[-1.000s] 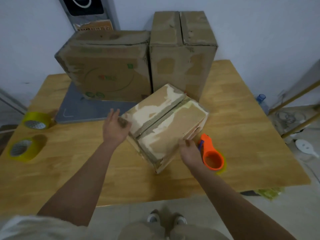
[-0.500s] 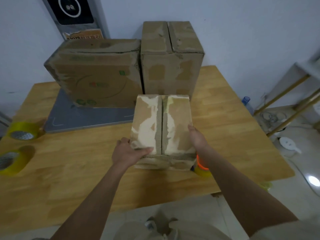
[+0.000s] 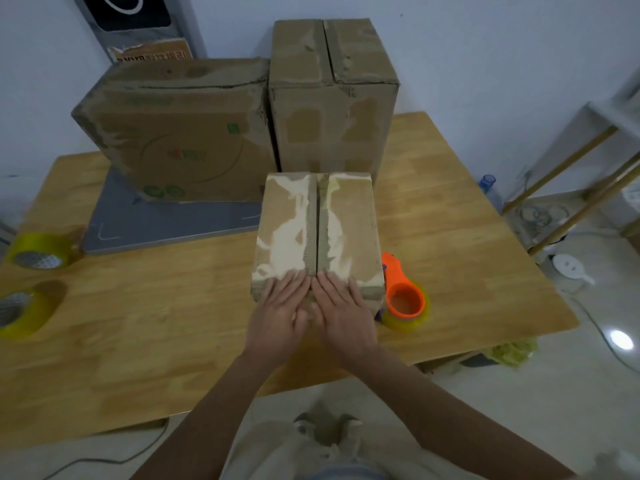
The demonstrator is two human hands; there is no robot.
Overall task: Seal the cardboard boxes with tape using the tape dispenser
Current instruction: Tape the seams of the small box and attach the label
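A small worn cardboard box [image 3: 349,223] stands in the middle of the wooden table [image 3: 467,244], its two top flaps meeting along a centre seam that runs away from me. My left hand [image 3: 282,308] and my right hand [image 3: 341,311] lie side by side, fingers straight, pressing on the box's near edge at the seam. The orange tape dispenser [image 3: 403,294], with a yellowish roll on it, lies on the table just right of the box, untouched.
Two bigger cardboard boxes stand behind: a wide one [image 3: 180,133] on a grey board [image 3: 156,226], a tall one [image 3: 332,95] to its right. Two yellow tape rolls [image 3: 40,251] [image 3: 24,308] sit at the table's left edge. Shelving and cables are on the floor at right.
The small box was turned from a slant until its seam points straight away from me. Both hands left its sides and came together flat on its near edge.
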